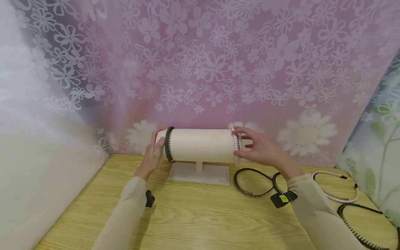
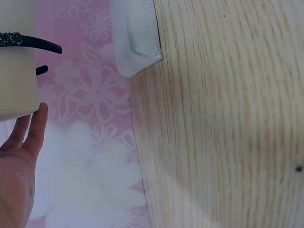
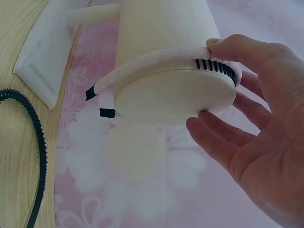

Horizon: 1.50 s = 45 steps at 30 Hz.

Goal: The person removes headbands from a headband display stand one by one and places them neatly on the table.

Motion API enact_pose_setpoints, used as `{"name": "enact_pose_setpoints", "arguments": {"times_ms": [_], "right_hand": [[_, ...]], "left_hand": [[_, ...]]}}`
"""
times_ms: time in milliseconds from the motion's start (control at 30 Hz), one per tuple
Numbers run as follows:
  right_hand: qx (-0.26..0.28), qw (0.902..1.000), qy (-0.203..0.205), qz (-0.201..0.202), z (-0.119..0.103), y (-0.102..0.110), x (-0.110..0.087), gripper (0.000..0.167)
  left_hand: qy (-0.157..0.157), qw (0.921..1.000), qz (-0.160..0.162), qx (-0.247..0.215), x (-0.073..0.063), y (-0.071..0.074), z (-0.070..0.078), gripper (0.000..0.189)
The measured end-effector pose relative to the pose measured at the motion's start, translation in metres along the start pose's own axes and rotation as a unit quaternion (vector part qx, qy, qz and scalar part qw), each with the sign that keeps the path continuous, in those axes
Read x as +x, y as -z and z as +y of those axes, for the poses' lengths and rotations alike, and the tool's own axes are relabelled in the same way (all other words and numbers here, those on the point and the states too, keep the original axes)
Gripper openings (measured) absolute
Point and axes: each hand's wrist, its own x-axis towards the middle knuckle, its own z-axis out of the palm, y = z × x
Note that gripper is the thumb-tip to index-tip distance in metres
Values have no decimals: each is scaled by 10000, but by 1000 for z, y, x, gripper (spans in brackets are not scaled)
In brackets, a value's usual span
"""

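Note:
A cream display roll [image 1: 201, 145] lies level on a post above a pale flat base [image 1: 200, 173]. My left hand [image 1: 153, 151] holds the roll's left end, thumb at the front and fingers around the end. Just inward from that thumb, a black glittery toothed headband [image 1: 169, 144] sits around the roll. At the right end, my right hand [image 1: 260, 146] pinches a pink headband [image 1: 236, 140] between thumb and fingers. In the right wrist view this pink headband [image 3: 156, 59] fits around the roll close to its end face, its black-capped tips pointing out past the side.
On the wooden table [image 1: 193, 215], right of the base, lies a black headband [image 1: 250, 195] with another black headband [image 1: 276, 184] beside it. Farther right are a pink headband [image 1: 342, 200] and a larger black headband [image 1: 353, 229]. A pink floral curtain [image 1: 200, 69] hangs behind the roll.

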Motion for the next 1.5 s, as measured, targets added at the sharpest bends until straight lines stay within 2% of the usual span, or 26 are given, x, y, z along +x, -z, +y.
{"name": "enact_pose_setpoints", "arguments": {"times_ms": [400,700,967,1100,1200,1267,1333,1500], "right_hand": [[-12,9999,61,133,5,-2,-7,69],[-404,9976,327,465,10,-8,-16,69],[-196,9940,741,786,15,-17,-22,77],[-214,9927,660,990,17,-20,-25,76],[-145,9922,551,1110,17,-21,-27,72],[-58,9919,491,1166,16,-22,-28,70],[13,9916,449,1210,16,-22,-29,68],[61,9910,391,1282,16,-23,-33,65]], "left_hand": [[34,10000,25,41,1,0,-1,49],[25,10000,28,56,0,-1,-2,49],[36,10000,-10,24,1,-1,-1,48],[80,10000,-21,-35,-1,0,8,48],[116,9999,-63,-37,-4,3,25,49],[148,9998,-95,-43,-4,4,28,49],[167,9998,-99,-49,-4,3,26,49],[136,9999,-60,-72,0,-1,3,49]]}}
